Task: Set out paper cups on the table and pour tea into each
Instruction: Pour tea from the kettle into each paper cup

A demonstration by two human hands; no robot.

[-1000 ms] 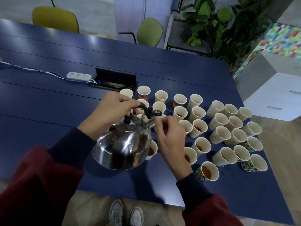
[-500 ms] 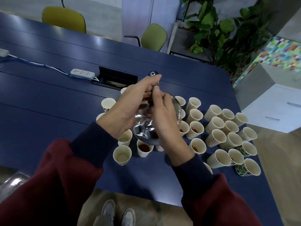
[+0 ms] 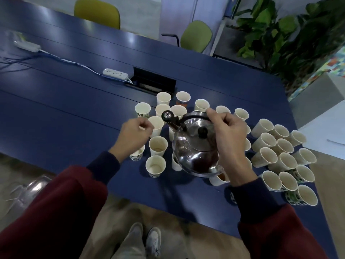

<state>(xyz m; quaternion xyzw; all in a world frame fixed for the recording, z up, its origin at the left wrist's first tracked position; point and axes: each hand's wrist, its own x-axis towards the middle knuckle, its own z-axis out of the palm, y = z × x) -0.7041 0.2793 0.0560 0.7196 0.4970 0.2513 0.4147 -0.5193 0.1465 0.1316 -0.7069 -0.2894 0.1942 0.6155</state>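
Curling round the black handle (image 3: 194, 115), the right grip (image 3: 226, 131) holds the steel kettle (image 3: 196, 154) above the paper cups (image 3: 267, 157) on the blue bench (image 3: 74, 101), with the spout pointing to its left. The left grip (image 3: 133, 136) hovers further left over the cups, fingers curled in, with nothing visible in them.

Dozens of white paper cups (image 3: 155, 166), some printed green, stood upright and crowded together near the right end of the table (image 3: 74, 101), by its near edge. A few held brown tea. Above them hung a shiny steel kettle (image 3: 196, 152), spout pointing far-left, the right hand (image 3: 229, 139) gripping its black handle.
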